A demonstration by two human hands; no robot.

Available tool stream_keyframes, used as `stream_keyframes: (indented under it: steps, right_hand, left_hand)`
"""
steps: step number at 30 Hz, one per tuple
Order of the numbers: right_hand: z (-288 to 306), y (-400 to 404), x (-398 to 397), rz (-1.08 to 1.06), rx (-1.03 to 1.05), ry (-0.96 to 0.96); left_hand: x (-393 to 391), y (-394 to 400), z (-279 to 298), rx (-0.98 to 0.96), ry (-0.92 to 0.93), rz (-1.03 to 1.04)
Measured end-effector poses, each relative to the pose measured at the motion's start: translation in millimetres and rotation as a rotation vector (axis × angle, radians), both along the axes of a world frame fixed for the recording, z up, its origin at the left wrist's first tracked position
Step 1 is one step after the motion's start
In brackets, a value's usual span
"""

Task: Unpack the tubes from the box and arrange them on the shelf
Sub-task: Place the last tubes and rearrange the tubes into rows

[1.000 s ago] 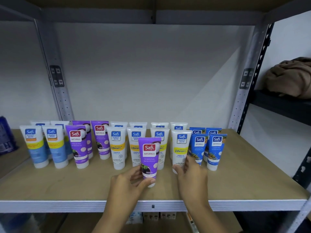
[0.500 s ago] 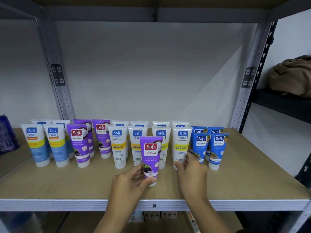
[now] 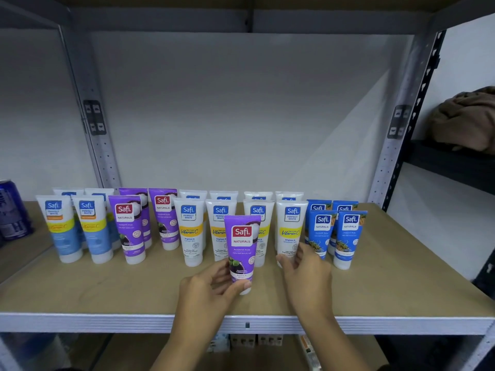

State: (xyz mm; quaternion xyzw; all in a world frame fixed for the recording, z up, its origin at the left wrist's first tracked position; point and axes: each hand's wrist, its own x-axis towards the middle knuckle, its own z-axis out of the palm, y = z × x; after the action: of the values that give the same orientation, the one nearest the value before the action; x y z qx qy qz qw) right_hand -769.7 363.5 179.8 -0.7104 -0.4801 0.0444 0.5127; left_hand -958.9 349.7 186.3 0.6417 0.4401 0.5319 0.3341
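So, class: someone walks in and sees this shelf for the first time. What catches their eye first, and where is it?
Probably the purple tube standing alone in front of the rows, gripped near its cap by the left hand. Next, the right hand touching a white tube just right of it. Behind stand neat colour-grouped rows, with blue tubes at the right end.

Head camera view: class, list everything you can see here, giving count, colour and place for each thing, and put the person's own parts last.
Held purple tube: one, purple, upright at the shelf front, ahead of the rows.
Purple tubes: three, left of centre.
White-and-light-blue tubes: four, far left.
White Vitamin C tubes: eight, centre, two rows.
Blue tubes: four, right end.
Can: one, dark blue, far left edge.
Shelf: one, tan board with white front edge.
Cloth: one, brown, bundled on the neighbouring dark shelf, right.
Left hand: grips the held purple tube's lower end.
Right hand: fingers touch the rightmost front Vitamin C tube.
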Motion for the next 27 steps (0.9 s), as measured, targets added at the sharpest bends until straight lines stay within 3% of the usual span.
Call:
stream_keyframes:
  steps: [6,11,18,27]
  right_hand:
    - [-1.4,-14.8,-1.8,-0.001,-0.025,0.005]
    - [-1.0,-47.0,-22.7,0.009,-0.057,-0.139]
    - [1.3,-60.2,-63.0,0.527,-0.091,-0.607]
    - [19.8,-34.6,-106.6,0.834,-0.235,-0.803]
  left_hand:
    - [1.8,-1.1,-1.9,0.025,-0.011,0.052]
    - [-4.3,-5.4,2.3,0.05,0.005,0.057]
    - [-40.2,-7.6,4.4,0.028,0.033,0.09]
    - [-106.6,1.2,5.3,0.01,0.064,0.226]
